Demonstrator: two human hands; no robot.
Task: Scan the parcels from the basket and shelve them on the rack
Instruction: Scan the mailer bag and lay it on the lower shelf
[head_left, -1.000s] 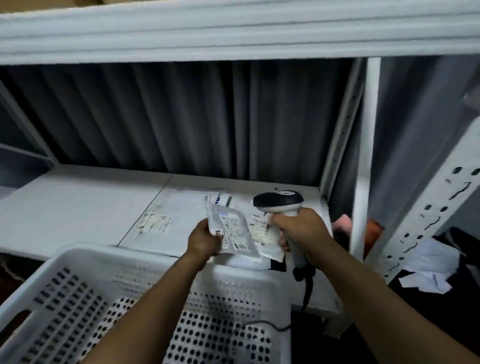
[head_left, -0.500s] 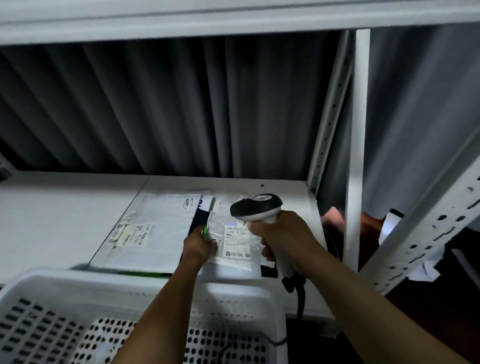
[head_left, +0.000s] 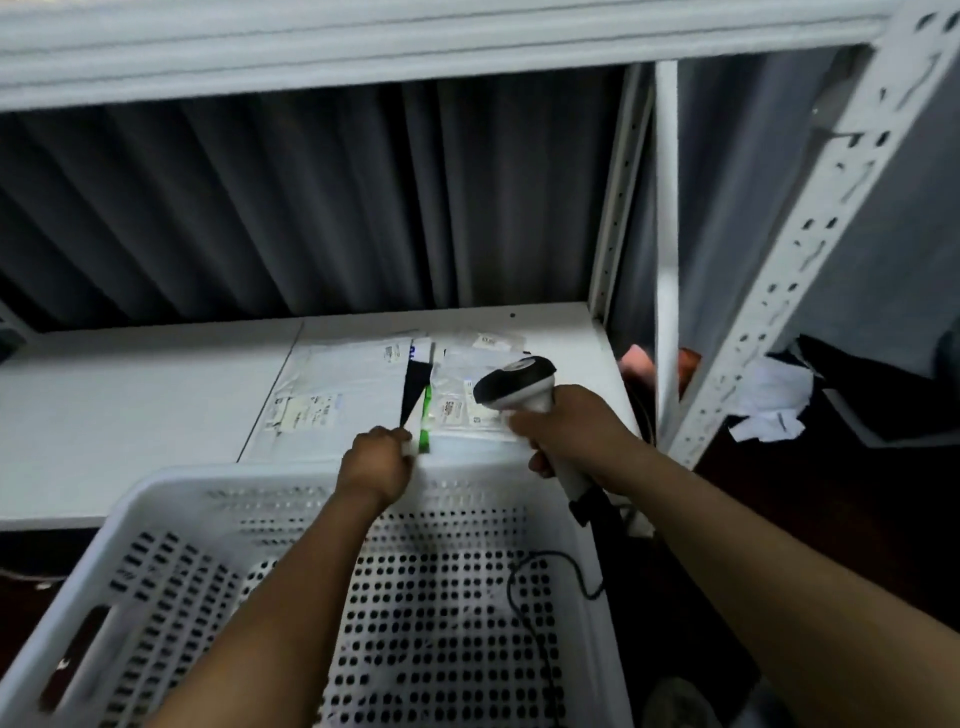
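While the left hand (head_left: 376, 460) pinches the near corner of a clear parcel (head_left: 467, 415) at its green strip, the right hand (head_left: 566, 421) is curled round the handle of a scanner (head_left: 514, 384), whose dark head hangs just above the parcel's label. The parcel lies on the rack's shelf (head_left: 130, 405), just beside a larger grey mailer (head_left: 337, 405) and just beyond the far rim of the white basket (head_left: 249, 475). The scanner's black cable (head_left: 511, 577) loops down over the basket. A dark curtain (head_left: 311, 208) hangs behind the shelf.
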